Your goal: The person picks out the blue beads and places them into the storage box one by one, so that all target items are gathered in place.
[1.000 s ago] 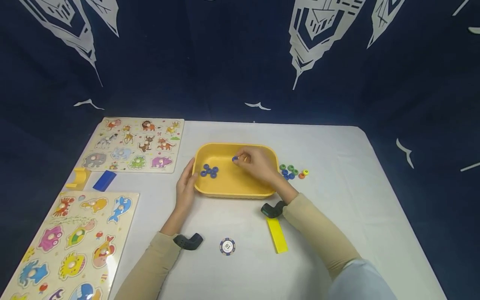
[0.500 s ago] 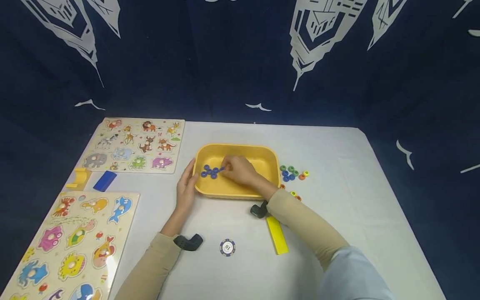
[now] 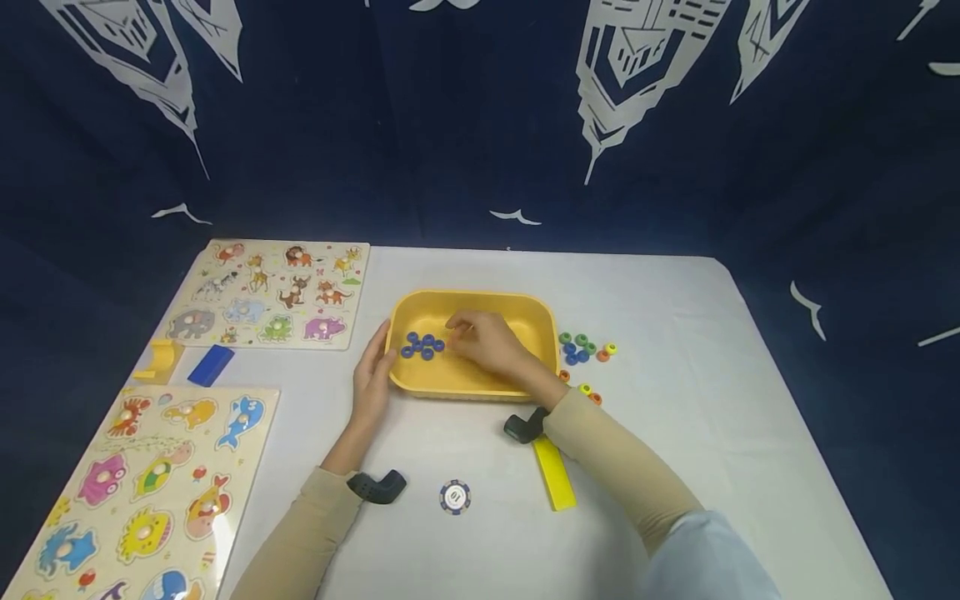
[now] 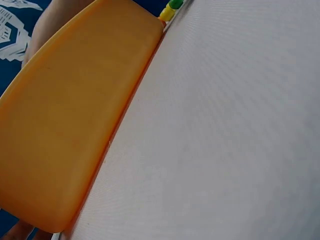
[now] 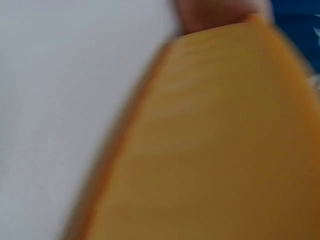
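Observation:
My left hand [image 3: 369,375] holds the left end of the yellow tray [image 3: 517,385], with the thumb at the rim and the fingers along the outer side. Inside the tray, several blue beads [image 3: 427,353] lie grouped towards the left. Just right of them, my right hand [image 3: 487,342] hovers over the tray floor with loosely bent fingers, and no bead shows in it. Part of a hand [image 5: 215,12] appears blurred beyond the tray's end in the right wrist view. The left wrist view is mostly the tray's side wall [image 4: 75,110].
Green beads [image 3: 581,340], blue beads [image 3: 572,359] and a few yellow and orange ones lie right of the tray. A poker chip [image 3: 455,497] and yellow block [image 3: 555,475] lie in front. Animal puzzle boards [image 3: 258,292], a blue block [image 3: 211,365] and yellow arched block [image 3: 160,362] occupy the left.
My right hand has carried a blue bead leftward, set it beside the other blue beads and let go, drawing slightly back. The left hand stays at the tray.

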`<action>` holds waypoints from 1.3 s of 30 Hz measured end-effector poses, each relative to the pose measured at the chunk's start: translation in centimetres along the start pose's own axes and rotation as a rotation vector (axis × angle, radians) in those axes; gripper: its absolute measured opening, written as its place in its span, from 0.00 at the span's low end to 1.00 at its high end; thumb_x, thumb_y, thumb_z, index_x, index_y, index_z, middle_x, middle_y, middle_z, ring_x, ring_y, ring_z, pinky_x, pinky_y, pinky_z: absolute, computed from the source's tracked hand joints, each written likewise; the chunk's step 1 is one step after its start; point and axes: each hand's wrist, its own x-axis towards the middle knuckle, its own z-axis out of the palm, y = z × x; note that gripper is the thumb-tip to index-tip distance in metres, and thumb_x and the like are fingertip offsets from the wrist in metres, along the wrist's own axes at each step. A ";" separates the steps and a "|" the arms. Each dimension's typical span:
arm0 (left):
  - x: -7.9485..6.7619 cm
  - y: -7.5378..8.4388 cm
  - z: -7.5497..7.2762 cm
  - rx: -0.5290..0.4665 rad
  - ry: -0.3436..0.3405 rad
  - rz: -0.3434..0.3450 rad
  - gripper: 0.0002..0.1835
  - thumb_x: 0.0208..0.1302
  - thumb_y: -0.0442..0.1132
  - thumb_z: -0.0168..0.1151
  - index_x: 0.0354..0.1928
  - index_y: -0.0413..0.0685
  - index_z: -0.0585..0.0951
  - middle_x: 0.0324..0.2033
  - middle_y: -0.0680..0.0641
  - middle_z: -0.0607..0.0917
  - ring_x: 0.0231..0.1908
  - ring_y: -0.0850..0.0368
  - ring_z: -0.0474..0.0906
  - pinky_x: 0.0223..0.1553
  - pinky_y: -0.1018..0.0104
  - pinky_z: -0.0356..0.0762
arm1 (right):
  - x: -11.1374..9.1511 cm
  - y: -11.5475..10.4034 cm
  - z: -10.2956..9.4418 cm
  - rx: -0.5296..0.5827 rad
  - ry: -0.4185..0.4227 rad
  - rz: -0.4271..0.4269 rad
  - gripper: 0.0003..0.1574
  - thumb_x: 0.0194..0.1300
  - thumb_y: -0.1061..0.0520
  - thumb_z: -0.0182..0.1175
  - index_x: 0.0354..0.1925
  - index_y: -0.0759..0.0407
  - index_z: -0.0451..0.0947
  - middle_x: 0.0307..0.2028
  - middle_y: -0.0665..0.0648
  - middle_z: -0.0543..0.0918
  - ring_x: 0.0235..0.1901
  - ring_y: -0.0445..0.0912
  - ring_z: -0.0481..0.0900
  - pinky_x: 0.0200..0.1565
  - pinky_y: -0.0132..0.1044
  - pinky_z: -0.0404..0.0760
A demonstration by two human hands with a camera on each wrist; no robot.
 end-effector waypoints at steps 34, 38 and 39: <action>-0.2 0.0 0.0 0.011 -0.020 0.004 0.24 0.67 0.33 0.39 0.66 0.45 0.57 0.66 0.49 0.58 0.65 0.59 0.53 0.64 0.74 0.56 | -10.0 10.4 -5.5 -0.074 0.417 0.208 0.21 0.52 0.49 0.63 0.44 0.55 0.78 0.25 0.49 0.76 0.18 0.41 0.65 0.14 0.29 0.65; -0.1 0.0 0.0 0.019 -0.023 0.004 0.25 0.67 0.34 0.39 0.66 0.45 0.56 0.66 0.49 0.58 0.65 0.58 0.53 0.63 0.74 0.56 | -9.8 10.4 -5.3 -0.177 0.411 0.215 0.20 0.52 0.48 0.63 0.43 0.53 0.79 0.25 0.49 0.76 0.19 0.42 0.66 0.17 0.30 0.65; -0.1 0.0 0.0 0.018 -0.022 0.006 0.25 0.67 0.34 0.39 0.66 0.44 0.56 0.66 0.49 0.58 0.65 0.58 0.53 0.63 0.75 0.56 | -9.8 10.3 -5.3 -0.202 0.411 0.215 0.19 0.52 0.48 0.63 0.43 0.53 0.79 0.25 0.49 0.76 0.20 0.42 0.66 0.18 0.30 0.65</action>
